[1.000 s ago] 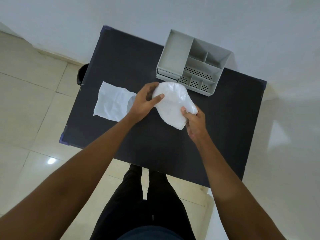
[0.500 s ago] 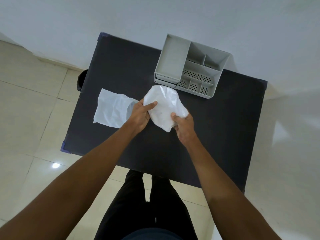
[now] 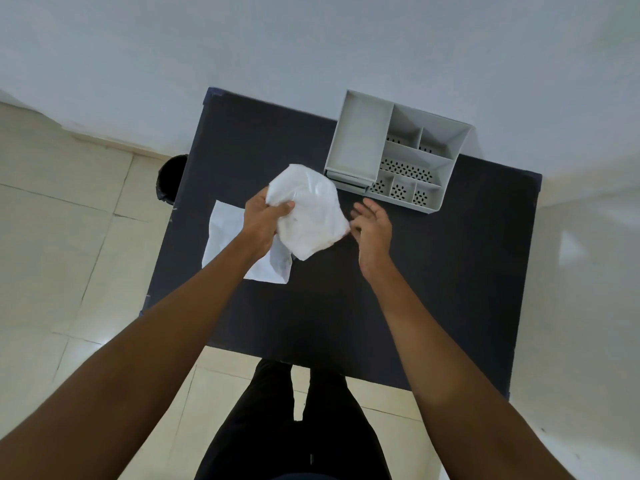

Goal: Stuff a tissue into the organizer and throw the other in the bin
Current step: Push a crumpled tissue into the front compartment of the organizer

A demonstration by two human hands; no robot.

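Observation:
My left hand (image 3: 265, 220) grips a crumpled white tissue (image 3: 310, 211), held above the black table (image 3: 433, 289). To the tissue's right, my right hand (image 3: 372, 225) has its fingers spread, their tips at the tissue's right edge. A second white tissue (image 3: 225, 237) lies flat on the table's left side, partly hidden under my left hand and the raised tissue. The grey organizer (image 3: 360, 140), with several compartments, stands at the table's far edge, just beyond both hands. A black bin (image 3: 171, 178) sits on the floor by the table's far left corner.
A white wall runs directly behind the table and organizer. Beige floor tiles (image 3: 69, 254) spread to the left. My legs in black trousers (image 3: 294, 427) stand at the table's near edge.
My right hand has let go of the crumpled tissue and spread its fingers. My left hand now holds the tissue alone, a little further left and higher.

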